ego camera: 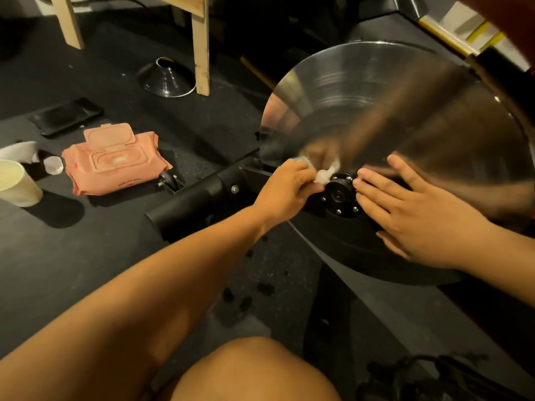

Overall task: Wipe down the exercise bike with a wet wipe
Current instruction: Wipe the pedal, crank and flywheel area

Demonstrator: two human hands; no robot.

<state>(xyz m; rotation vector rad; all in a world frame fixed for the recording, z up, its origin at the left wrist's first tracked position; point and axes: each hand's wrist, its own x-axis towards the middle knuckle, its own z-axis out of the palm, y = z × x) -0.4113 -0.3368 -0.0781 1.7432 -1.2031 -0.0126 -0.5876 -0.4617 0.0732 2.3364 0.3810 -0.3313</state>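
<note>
The exercise bike's shiny steel flywheel (362, 91) fills the right half of the head view, with a black bolted hub (338, 195) at its centre. My left hand (282, 188) pinches a crumpled white wet wipe (325, 175) against the flywheel just above and left of the hub. Flat on the wheel's face, right of the hub, lies my right hand (411, 209), fingers spread, holding nothing. The bike's black front stabiliser bar (191, 209) runs out to the left on the floor.
On the dark floor at left lie a pink wet-wipe pack (115, 160) with its lid flipped up, a black phone (66, 115), a pale paper cup (17, 183) and crumpled tissue (53, 164). Wooden legs (201, 44) and a metal cone (166, 79) stand behind. My knee (252, 371) is at the bottom.
</note>
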